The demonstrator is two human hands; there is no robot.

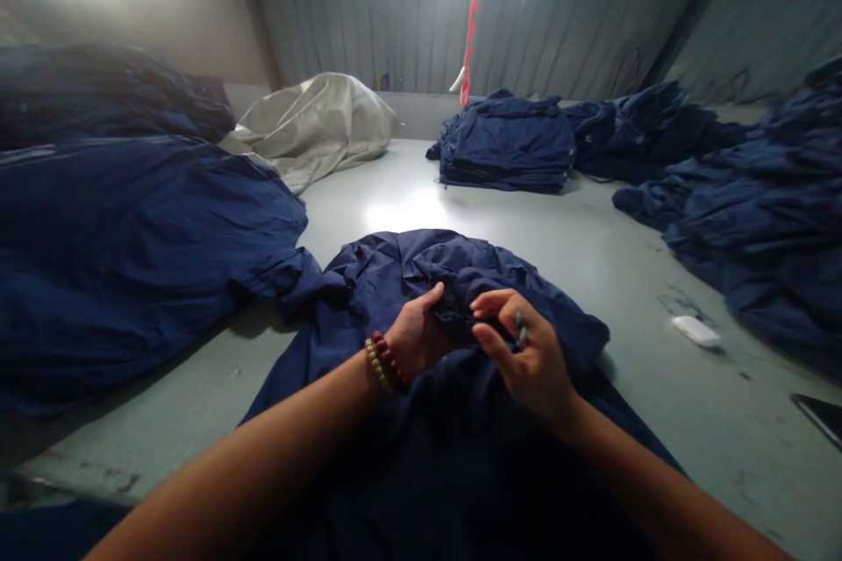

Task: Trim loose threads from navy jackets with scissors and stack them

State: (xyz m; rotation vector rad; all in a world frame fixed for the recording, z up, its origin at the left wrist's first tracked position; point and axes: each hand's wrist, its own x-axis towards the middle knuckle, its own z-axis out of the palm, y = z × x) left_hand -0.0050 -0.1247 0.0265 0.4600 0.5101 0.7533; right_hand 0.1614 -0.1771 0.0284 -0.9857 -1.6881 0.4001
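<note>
A dark navy garment (395, 280) lies bunched on the table in front of me, its near part hanging toward my body. My left hand (421, 333), with two bead bracelets at the wrist, is closed on a gathered fold of it, thumb on top and the other fingers hidden by cloth. Close beside it, my right hand (523, 351) is curled in a pinch at the fold's edge. What sits between its thumb and forefinger is too small to make out. A small grey-blue looped item (521, 331) shows at one of its fingers.
Navy garments are heaped at left (132, 245) and right (776, 219). A neat folded stack (506, 145) stands at the back beside a beige cloth bundle (322, 123). A white case (695, 331) and a dark phone-like object (822, 416) lie at right. A red cord (471, 26) hangs above.
</note>
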